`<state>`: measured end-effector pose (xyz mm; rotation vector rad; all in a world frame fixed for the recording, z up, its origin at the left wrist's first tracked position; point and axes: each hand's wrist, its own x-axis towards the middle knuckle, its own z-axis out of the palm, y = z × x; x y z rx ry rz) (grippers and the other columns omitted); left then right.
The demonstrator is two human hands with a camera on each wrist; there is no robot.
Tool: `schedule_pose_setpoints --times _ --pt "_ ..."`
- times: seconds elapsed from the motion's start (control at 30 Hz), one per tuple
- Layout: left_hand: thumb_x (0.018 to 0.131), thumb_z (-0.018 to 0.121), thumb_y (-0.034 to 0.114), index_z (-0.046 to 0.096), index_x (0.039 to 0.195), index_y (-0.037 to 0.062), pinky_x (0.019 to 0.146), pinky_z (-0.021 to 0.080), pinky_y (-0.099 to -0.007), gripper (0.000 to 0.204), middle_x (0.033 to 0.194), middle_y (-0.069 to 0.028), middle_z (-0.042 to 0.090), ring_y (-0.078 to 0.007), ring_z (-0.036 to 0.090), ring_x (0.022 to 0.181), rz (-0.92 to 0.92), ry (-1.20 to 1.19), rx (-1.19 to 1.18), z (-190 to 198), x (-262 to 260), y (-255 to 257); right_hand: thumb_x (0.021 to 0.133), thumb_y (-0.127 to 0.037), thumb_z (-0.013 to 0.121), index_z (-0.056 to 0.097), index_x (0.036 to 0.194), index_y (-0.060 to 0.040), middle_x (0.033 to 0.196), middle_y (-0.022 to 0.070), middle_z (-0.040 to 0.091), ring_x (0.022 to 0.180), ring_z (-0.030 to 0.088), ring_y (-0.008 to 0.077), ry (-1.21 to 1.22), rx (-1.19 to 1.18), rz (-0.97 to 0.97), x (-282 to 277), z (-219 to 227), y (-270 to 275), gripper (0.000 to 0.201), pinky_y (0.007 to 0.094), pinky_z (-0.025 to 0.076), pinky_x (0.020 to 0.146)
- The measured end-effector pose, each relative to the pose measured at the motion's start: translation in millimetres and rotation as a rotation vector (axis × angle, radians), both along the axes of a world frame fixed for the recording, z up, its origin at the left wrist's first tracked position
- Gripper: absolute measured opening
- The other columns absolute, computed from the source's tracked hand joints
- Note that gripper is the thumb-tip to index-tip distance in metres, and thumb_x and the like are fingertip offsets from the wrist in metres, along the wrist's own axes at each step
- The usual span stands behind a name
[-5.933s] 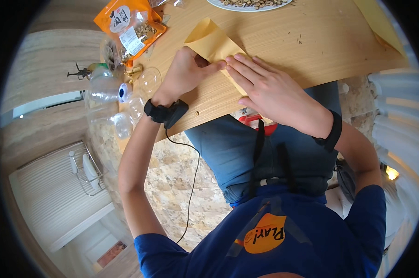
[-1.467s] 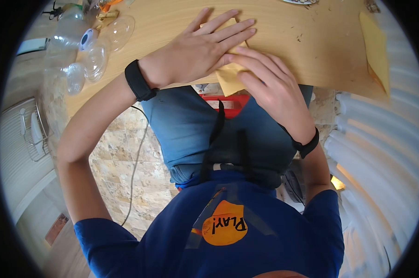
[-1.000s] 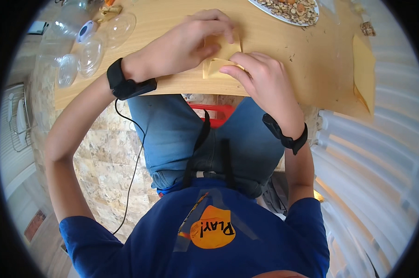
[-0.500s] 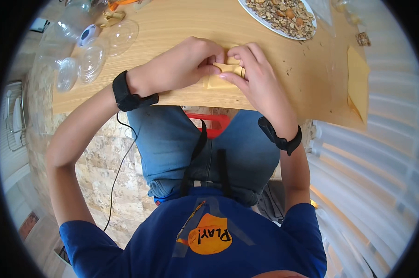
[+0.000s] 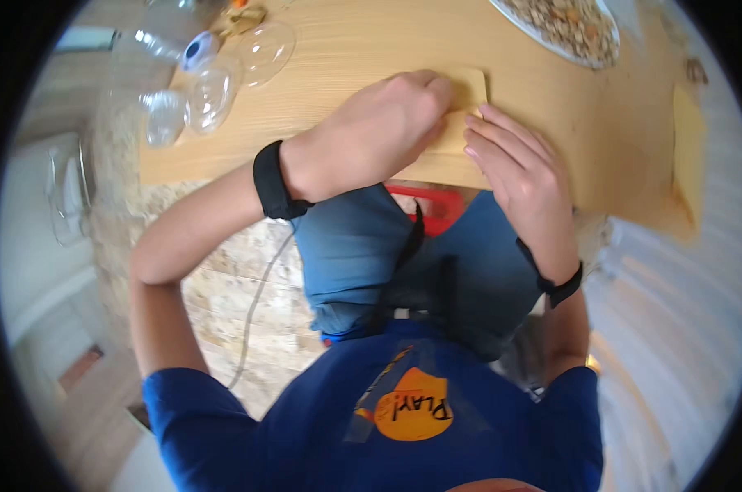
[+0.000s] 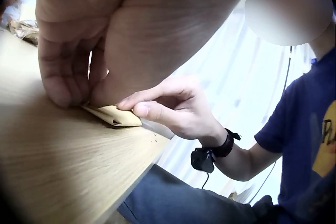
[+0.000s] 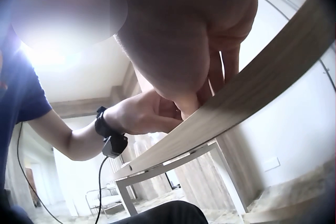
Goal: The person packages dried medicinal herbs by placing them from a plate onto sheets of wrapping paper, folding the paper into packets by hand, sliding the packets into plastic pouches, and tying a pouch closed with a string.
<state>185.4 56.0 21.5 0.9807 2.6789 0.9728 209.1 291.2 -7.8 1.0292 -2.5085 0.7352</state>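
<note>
A tan paper bag (image 5: 471, 84), folded small, lies near the front edge of the wooden table (image 5: 346, 53). My left hand (image 5: 387, 121) reaches over its left part, fingers curled down, pinching the paper between thumb and fingertips. From the right, my right hand (image 5: 522, 172) rests its fairly straight fingertips on the bag's right side. In the left wrist view the bag's folded end (image 6: 119, 119) shows as a thin layered edge, with the right thumb and a finger on top. The left hand hides the rest of the bag in the head view.
A white plate (image 5: 551, 34) of mixed dried pieces stands at the back right. Clear plastic containers (image 5: 211, 97) and a white-and-blue round item (image 5: 198, 51) crowd the left side. Another tan paper (image 5: 689, 156) lies at the right edge.
The paper bag, open-mouthed and long earlier, is now folded short. The left hand pressed flat on it, lifted, then pinched it; the right fingers have straightened from a pinch.
</note>
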Motion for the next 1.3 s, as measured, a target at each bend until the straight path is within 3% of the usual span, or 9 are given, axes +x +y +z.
schedule_pose_setpoints --times 0.2,0.37,0.4,0.53,0.67,1.03,1.13,1.2,1.3 --pt "0.086 0.073 0.001 0.063 0.113 -0.0007 0.086 0.049 -0.0495 0.029 0.111 -0.0219 0.061 -0.0441 0.062 0.101 0.082 0.351 -0.186 14.8 15.2 11.3 0.087 -0.01 0.072 0.075 0.11 -0.0022 0.127 0.0082 0.072 0.131 0.062 0.0257 -0.078 -0.004 -0.062 15.9 -10.3 -1.8 0.024 0.0397 0.054 0.107" --pt "0.084 0.077 0.005 0.057 0.136 -0.0098 0.113 0.043 -0.0512 0.058 0.151 -0.024 0.05 -0.0413 0.049 0.141 0.045 0.312 -0.328 12.7 49.8 25.4 0.086 -0.02 0.072 0.072 0.125 -0.0064 0.138 0.0034 0.067 0.139 0.056 0.0217 -0.069 0.052 0.04 9.4 -16.6 5.2 0.041 0.0375 0.041 0.121" --pt "0.089 0.078 0.02 0.043 0.147 -0.0158 0.124 0.031 -0.0533 0.077 0.16 -0.031 0.038 -0.045 0.033 0.153 0.013 0.182 -0.451 18.9 55.4 28.1 0.086 -0.02 0.072 0.072 0.125 -0.0064 0.138 0.0034 0.067 0.139 0.056 0.0217 -0.071 0.036 0.033 8.6 -18.0 4.5 0.041 0.0375 0.041 0.121" --pt "0.093 0.065 0.06 0.022 0.155 -0.0213 0.126 0.023 -0.0567 0.11 0.162 -0.0407 0.025 -0.0534 0.021 0.155 0.12 0.126 -0.607 3.5 78.4 38.3 0.084 -0.021 0.076 0.072 0.126 -0.0063 0.14 0.0025 0.067 0.14 0.055 0.0226 -0.117 -0.064 0.025 8.7 -21.2 1.1 0.045 0.0386 0.041 0.12" --pt "0.086 0.073 0.066 0.011 0.156 -0.0215 0.127 0.018 -0.0584 0.128 0.163 -0.0448 0.014 -0.0573 0.013 0.155 0.269 0.115 -0.515 -19.7 87.9 55.3 0.085 -0.021 0.074 0.073 0.127 -0.0068 0.141 0.0022 0.067 0.141 0.054 0.0228 -0.122 -0.083 0.021 9.7 -23.6 2.0 0.044 0.0383 0.04 0.12" --pt "0.085 0.083 0.044 0.014 0.158 -0.0175 0.128 0.02 -0.0552 0.118 0.165 -0.0414 0.017 -0.0536 0.015 0.157 0.207 0.123 -0.438 -16.2 94.5 51.8 0.087 -0.021 0.069 0.074 0.121 -0.0023 0.133 0.0067 0.069 0.135 0.057 0.0232 -0.079 -0.254 0.011 17.5 -30.3 0.5 0.04 0.0381 0.041 0.119" --pt "0.086 0.083 0.025 0.022 0.157 -0.0169 0.124 0.031 -0.055 0.102 0.163 -0.04 0.025 -0.0539 0.027 0.153 0.25 0.239 -0.426 -25.3 106.2 51.4 0.086 -0.018 0.068 0.074 0.113 -0.0017 0.119 0.0045 0.07 0.122 0.061 0.0218 0.001 -0.208 0.066 23.5 -28.3 7.3 0.032 0.0348 0.048 0.109" --pt "0.086 0.079 0.006 0.048 0.147 -0.0112 0.116 0.044 -0.0495 0.071 0.153 -0.0333 0.049 -0.0467 0.049 0.143 0.234 0.33 -0.324 -26.6 113.5 49.4 0.082 -0.015 0.068 0.071 0.095 -0.0027 0.097 -0.0004 0.065 0.106 0.06 0.0177 0.044 -0.208 0.118 28.8 -27.9 15.0 0.018 0.0296 0.053 0.091" --pt "0.084 0.076 -0.002 0.068 0.131 -0.0033 0.109 0.051 -0.0442 0.048 0.137 -0.0226 0.067 -0.0374 0.063 0.131 0.254 0.329 -0.177 -26.2 109.0 37.6 0.079 -0.014 0.068 0.068 0.088 -0.0048 0.097 -0.0008 0.066 0.104 0.062 0.0173 0.162 -0.147 0.159 33.7 -23.4 24.5 0.014 0.0297 0.053 0.087"
